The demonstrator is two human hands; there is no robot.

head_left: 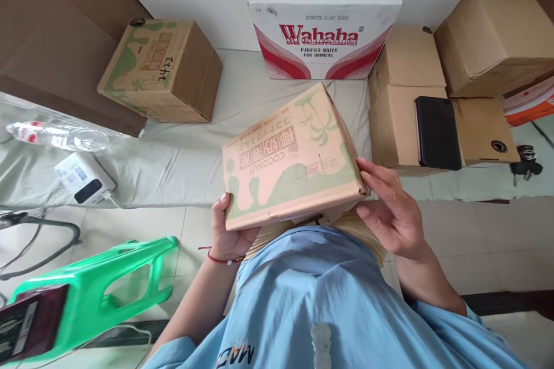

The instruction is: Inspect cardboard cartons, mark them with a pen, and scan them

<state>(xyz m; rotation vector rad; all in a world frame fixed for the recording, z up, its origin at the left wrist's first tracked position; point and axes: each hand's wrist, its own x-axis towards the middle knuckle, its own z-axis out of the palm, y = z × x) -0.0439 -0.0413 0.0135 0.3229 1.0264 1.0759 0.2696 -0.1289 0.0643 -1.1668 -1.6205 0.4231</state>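
In front of my waist, a tilted cardboard box (281,155) printed in green with "COCONUT" and a palm tree is raised off the bench. My left hand (229,225) grips its lower left corner, thumb on the printed face and the other fingers hidden underneath. At the lower right corner, my right hand (393,213) touches the box's edge with its fingertips. Its fingers are stretched out and the thumb stands apart below the corner.
A similar box (160,69) marked "2422" sits back left. Behind stands a white Wahaha carton (324,34). Plain boxes (407,127) and a black phone (438,132) are at right. Left are a plastic bottle (60,135), a white device (84,177) and a green stool (95,294).
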